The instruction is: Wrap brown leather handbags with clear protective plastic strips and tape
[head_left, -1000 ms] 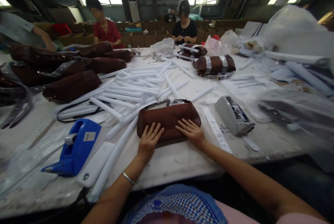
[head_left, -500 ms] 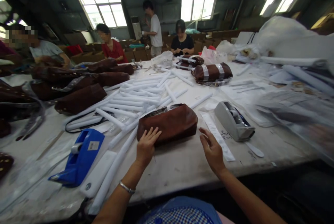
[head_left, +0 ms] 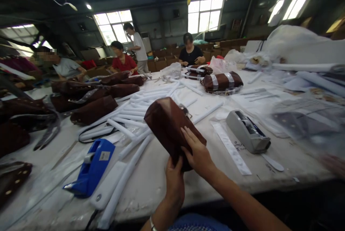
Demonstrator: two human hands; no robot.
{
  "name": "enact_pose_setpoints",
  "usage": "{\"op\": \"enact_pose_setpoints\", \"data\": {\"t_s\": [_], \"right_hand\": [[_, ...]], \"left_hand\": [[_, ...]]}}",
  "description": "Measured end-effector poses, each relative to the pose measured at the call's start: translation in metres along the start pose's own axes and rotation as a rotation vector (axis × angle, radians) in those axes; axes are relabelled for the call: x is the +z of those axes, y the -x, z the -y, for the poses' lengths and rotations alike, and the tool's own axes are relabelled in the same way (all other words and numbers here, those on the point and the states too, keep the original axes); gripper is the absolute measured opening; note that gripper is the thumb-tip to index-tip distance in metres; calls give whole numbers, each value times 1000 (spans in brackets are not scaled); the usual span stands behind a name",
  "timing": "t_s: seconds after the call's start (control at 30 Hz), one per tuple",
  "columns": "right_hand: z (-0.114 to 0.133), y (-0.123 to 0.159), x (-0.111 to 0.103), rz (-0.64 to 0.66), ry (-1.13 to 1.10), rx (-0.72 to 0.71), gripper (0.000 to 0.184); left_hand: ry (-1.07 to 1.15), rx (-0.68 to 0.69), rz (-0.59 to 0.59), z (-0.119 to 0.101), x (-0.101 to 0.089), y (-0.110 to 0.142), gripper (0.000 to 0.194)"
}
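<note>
A brown suede bag (head_left: 167,125) is lifted off the white table (head_left: 205,184) and tilted, one end pointing up and away from me. My left hand (head_left: 174,182) grips its near lower end from underneath. My right hand (head_left: 198,153) wraps its fingers over the bag's right side. Both hands are closed on the bag. Behind it lie several white rolled paper tubes (head_left: 134,116).
A blue tape dispenser (head_left: 91,168) sits at the left, a grey tape dispenser (head_left: 248,132) at the right. More brown bags (head_left: 91,109) pile at the left, a taped bag (head_left: 222,82) lies farther back. Plastic sheets (head_left: 307,116) cover the right. Other people work at the far side.
The bag lay flat under my two open hands; now both hands hold it raised and turned on end. The view has tipped upward.
</note>
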State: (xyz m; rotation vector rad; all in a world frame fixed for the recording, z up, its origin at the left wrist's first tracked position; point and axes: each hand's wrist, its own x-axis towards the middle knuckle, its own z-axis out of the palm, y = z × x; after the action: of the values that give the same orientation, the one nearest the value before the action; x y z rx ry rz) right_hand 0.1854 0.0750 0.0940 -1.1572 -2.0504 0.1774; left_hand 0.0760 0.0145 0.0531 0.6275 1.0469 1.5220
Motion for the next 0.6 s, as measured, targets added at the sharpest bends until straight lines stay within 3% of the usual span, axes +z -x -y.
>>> {"op": "enact_pose_setpoints", "data": {"t_s": [0.07,0.13,0.17,0.2,0.27,0.33,0.4,0.47,0.6], "right_hand": [[-16,14,-4,204,19,-192,70],[-31,29,-7,342,29,-311,68],[-37,35,-9,378,34,-340,65],[-40,39,-12,390,41,-347,61],[-43,41,-19,374,75,-323,60],[-44,38,-25,343,128,-271,71],[-46,35,-26,322,175,-238,84],[-51,36,-23,322,195,-255,85],[-63,52,-9,276,160,-335,75]], "left_hand": [[-195,-238,194,8,-10,20,47],[-489,-376,447,-3,-27,33,40],[-636,-318,539,-15,-35,34,37],[-771,-155,544,-30,-44,30,35],[-1004,346,364,-61,-58,11,27],[-1291,662,342,-87,-69,-19,47],[-1566,777,405,-101,-76,-51,79],[-1740,788,507,-105,-83,-77,93],[-1792,818,667,-89,-98,-96,88]]}}
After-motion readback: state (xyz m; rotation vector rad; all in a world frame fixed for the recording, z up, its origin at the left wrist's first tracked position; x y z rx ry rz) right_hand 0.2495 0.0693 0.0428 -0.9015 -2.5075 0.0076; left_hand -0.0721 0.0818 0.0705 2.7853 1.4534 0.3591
